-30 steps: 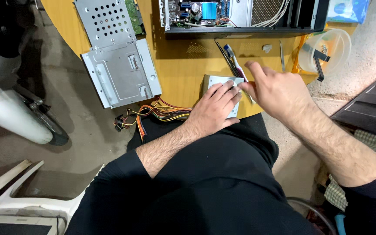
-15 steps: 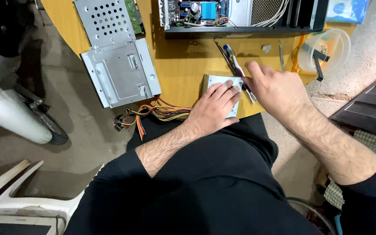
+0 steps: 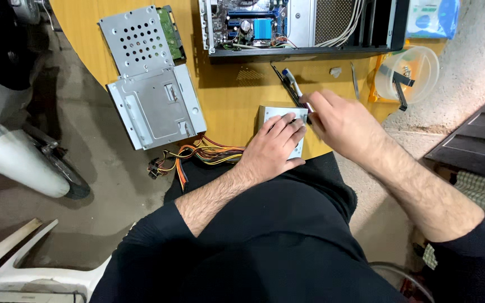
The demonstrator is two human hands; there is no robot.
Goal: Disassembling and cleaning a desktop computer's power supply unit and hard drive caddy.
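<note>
Your left hand point(image 3: 273, 148) lies flat, fingers spread, on the grey box point(image 3: 283, 115) at the worktop point(image 3: 231, 95) edge. Your right hand point(image 3: 341, 123) grips a screwdriver point(image 3: 294, 87) at the box's top.

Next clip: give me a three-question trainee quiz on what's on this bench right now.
1. True or false: the left hand lies flat on the grey metal box.
2. What does the right hand hold? A) screwdriver B) pliers C) tape roll
3. Where do the coloured wires hang: left or right of the box?

Key: 1 true; 2 A; 3 left, over the wooden table edge.
</note>
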